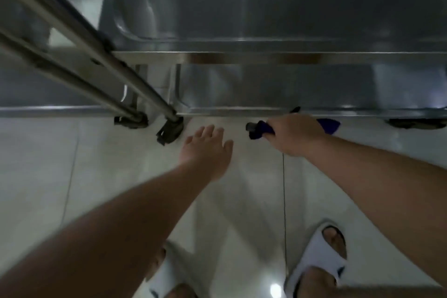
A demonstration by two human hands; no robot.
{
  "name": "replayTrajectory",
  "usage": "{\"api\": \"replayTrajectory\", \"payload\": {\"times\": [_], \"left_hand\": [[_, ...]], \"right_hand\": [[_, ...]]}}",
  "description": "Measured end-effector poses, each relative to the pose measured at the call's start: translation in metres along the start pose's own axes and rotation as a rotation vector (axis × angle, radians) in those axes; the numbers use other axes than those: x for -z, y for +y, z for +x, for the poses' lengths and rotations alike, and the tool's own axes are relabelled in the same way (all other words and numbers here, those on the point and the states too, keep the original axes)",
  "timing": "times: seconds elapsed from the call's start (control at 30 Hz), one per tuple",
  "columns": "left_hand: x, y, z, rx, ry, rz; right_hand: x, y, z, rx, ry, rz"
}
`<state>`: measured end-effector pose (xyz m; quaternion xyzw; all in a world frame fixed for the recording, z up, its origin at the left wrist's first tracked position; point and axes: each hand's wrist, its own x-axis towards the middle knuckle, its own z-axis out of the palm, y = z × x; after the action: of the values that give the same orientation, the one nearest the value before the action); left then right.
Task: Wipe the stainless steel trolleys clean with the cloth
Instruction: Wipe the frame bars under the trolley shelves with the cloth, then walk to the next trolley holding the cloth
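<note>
Mostly blurred: R hand [294,134] grips cloth [260,129], fingers hidden; trolley [242,110] cropped.

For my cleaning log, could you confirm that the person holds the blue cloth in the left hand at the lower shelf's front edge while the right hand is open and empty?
Not quite: the hands are swapped. In the head view, the right hand holds the blue cloth at the lower shelf's front edge, while the left hand is open and empty.
</note>
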<state>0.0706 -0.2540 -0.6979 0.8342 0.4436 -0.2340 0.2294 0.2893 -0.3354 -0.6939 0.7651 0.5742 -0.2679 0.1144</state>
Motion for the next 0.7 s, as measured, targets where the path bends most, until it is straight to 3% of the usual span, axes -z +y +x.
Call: {"api": "replayTrajectory", "payload": {"times": [0.13, 0.3, 0.53, 0.7], "left_hand": [[0.027, -0.005, -0.081, 0.027, -0.130, -0.026], [0.083, -0.003, -0.170, 0.037, -0.270, -0.055], [0.192, -0.019, -0.263, 0.077, -0.268, -0.125], [0.300, -0.069, -0.344, 0.141, -0.132, -0.178]], "right_hand": [[0.017, -0.042, -0.062, -0.135, -0.199, 0.171], [0.081, -0.087, -0.149, -0.181, -0.281, 0.290], [0.207, -0.140, -0.226, -0.187, -0.377, 0.081], [0.317, -0.228, -0.262, -0.090, -0.311, 0.001]]}}
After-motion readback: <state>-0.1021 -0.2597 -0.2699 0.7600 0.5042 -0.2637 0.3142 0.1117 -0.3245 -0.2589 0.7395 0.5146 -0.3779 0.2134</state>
